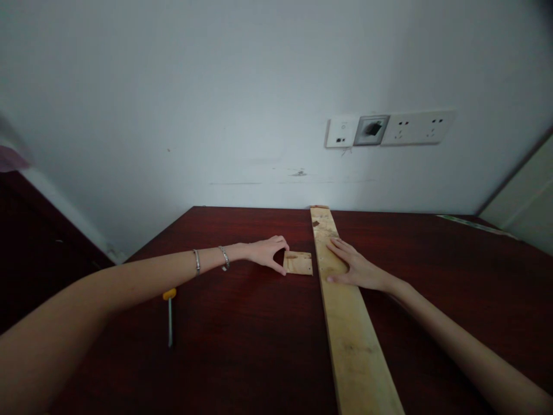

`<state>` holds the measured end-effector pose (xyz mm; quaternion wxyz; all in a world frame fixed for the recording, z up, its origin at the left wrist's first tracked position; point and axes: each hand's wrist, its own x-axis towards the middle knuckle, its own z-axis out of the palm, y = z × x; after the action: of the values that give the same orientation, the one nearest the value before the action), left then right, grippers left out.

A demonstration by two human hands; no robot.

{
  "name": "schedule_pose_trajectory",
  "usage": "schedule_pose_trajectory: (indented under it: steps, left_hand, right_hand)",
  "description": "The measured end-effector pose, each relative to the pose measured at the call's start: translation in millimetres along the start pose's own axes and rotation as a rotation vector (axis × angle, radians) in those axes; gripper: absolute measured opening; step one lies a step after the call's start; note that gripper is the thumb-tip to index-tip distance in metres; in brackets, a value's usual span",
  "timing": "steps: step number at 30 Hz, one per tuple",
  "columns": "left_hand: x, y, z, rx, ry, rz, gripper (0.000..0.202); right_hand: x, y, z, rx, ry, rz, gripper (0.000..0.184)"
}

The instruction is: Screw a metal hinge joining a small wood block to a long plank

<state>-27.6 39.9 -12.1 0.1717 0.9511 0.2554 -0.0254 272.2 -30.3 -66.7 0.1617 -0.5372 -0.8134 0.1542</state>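
My left hand pinches the left end of a small wooden block, thumb at its near corner and fingers at its far corner. The block lies flat on the dark red tabletop, a narrow gap left of a long wooden plank. That plank stretches from the wall toward me and leaves the picture at the bottom. Across its right edge rests my right hand, fingers spread and thumb apart, pressing on the pale wood without wrapping round it.
A screwdriver with a yellow handle lies on the table below my left forearm. Behind the table rises a white wall with a row of sockets, one holding a dark plug. A thin printed strip lies at the back right.
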Motion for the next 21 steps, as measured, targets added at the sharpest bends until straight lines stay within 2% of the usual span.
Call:
schedule_pose_trajectory:
  steps: [11,16,21]
  left_hand:
    - [-0.6,1.4,-1.1,0.006,-0.004,-0.005,0.064]
    - [-0.3,1.1,-1.1,0.002,-0.003,-0.009,0.071]
    - [-0.4,2.7,-2.1,-0.010,-0.009,-0.022,0.074]
  right_hand:
    - [-0.4,-0.2,-0.1,0.002,0.006,0.005,0.108]
    - [-1.0,-1.2,-1.4,-0.015,-0.027,0.031,0.112]
    - [-1.4,3.4,2.4,0.001,0.005,0.017,0.107]
